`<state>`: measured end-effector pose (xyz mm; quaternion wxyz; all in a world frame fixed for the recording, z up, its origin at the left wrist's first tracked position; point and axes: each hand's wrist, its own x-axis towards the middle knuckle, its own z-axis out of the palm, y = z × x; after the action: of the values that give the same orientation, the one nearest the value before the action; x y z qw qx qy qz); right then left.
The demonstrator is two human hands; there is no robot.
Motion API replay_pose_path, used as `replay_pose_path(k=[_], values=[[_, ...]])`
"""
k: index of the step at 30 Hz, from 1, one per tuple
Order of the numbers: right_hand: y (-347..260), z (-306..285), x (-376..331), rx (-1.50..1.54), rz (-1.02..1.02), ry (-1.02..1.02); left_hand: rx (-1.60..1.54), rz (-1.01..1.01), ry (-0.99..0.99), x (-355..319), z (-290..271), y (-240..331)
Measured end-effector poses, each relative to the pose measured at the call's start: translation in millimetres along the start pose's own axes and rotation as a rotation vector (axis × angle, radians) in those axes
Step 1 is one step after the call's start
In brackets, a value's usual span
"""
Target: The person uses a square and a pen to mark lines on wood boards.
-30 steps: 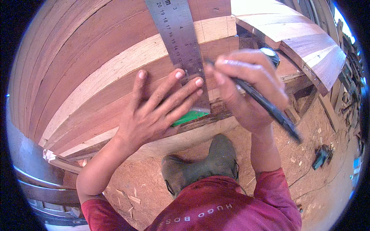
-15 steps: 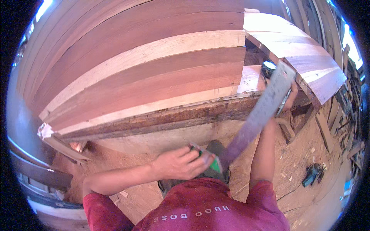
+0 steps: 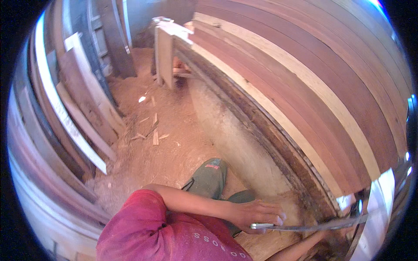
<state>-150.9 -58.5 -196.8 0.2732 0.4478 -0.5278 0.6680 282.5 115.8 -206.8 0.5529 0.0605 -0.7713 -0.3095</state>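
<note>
My left hand (image 3: 257, 216) is curled over the near end of a long, flat grey metal blade (image 3: 322, 227), seen almost edge-on. A pale, silvery end piece (image 3: 261, 225) shows under its fingers. The blade's exact kind is unclear. Its other end runs to the lower right, towards the planked wooden hull. My right forearm (image 3: 302, 247) reaches in from the lower edge. The right hand (image 3: 346, 232) is by the far part of the blade, in shadow and partly hidden, so its fingers cannot be made out.
The curved hull (image 3: 300, 100) of red-brown and pale planks fills the right, above a dark rough beam (image 3: 261, 130). Long boards (image 3: 87, 91) lean along the left. Wood offcuts (image 3: 155, 130) lie on the sawdust-covered floor. An upright wooden post (image 3: 164, 56) stands at the hull's end.
The view has swung left, showing the hull's end and leaning boards. The blade, earlier broad face-on and slanting up to the right, now appears nearly edge-on and level. The left hand still grips its near end.
</note>
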Motion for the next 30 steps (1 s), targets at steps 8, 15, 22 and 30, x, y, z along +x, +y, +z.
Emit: replay_pose_path(k=[8,15,22,30], values=[[-55,-4,-3,0.019,-0.180,-0.078,-0.217,-0.591,0.100,-46,-45,-11],[-112,-12,-60,0.026,-0.191,-0.354,-0.202,-0.374,0.227,-15,-127,-17],[-165,-26,-48,0.009,-0.087,-0.646,-0.063,-0.430,0.009,55,-178,52],[-242,-58,52,0.012,0.054,-0.861,-0.168,-0.978,0.293,62,-192,172]])
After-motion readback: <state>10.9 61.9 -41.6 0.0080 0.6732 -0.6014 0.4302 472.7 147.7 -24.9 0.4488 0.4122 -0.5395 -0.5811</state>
